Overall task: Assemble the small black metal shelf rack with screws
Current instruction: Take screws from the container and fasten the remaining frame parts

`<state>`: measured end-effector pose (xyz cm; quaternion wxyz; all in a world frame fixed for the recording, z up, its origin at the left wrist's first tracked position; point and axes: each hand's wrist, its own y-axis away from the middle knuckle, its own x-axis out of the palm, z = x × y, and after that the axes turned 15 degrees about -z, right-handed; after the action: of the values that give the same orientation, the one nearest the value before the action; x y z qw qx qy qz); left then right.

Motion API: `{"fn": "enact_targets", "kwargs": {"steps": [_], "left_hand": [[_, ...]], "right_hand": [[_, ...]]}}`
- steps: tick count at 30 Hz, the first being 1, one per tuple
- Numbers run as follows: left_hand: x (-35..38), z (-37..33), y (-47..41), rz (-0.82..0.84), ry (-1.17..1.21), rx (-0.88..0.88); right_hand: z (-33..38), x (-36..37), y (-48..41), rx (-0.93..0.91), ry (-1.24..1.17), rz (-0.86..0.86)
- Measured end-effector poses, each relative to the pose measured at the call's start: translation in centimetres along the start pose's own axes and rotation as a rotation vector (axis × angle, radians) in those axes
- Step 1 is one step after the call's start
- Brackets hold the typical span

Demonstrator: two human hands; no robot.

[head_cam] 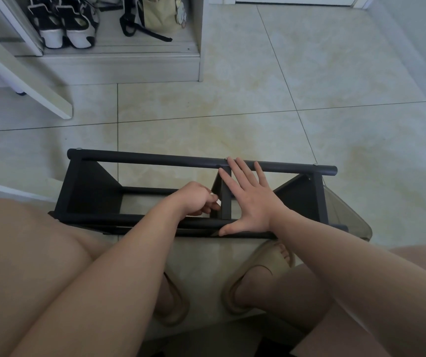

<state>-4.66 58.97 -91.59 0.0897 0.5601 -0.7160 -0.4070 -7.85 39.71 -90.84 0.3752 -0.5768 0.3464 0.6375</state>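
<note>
The rack (134,158) lies on the floor (309,119) by the person's feet. The right hand (248,199), fingers spread flat, steadies it at the middle strut's (226,204) 3 o'clock. At 9 o'clock, the left hand (196,198) pinches something small, perhaps a screw (217,201). Fastening the strut looks underway; next, seat and turn it.

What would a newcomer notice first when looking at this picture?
The black rack lying on the tiled floor at centre draws the eye first. The right hand lies flat, fingers spread, on the frame beside its middle divider, while the left hand pinches a small pale piece against it.
</note>
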Motion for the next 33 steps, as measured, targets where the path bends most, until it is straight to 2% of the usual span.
{"fn": "enact_targets", "kwargs": {"steps": [10, 33], "left_hand": [[0.2, 0.2, 0.0, 0.002, -0.117, 0.138], [-1.1, 0.5, 0.7, 0.096, -0.259, 0.217]], "right_hand": [[0.1, 0.0, 0.0, 0.003, -0.004, -0.001], [0.0, 0.2, 0.2, 0.003, 0.002, -0.025]]}}
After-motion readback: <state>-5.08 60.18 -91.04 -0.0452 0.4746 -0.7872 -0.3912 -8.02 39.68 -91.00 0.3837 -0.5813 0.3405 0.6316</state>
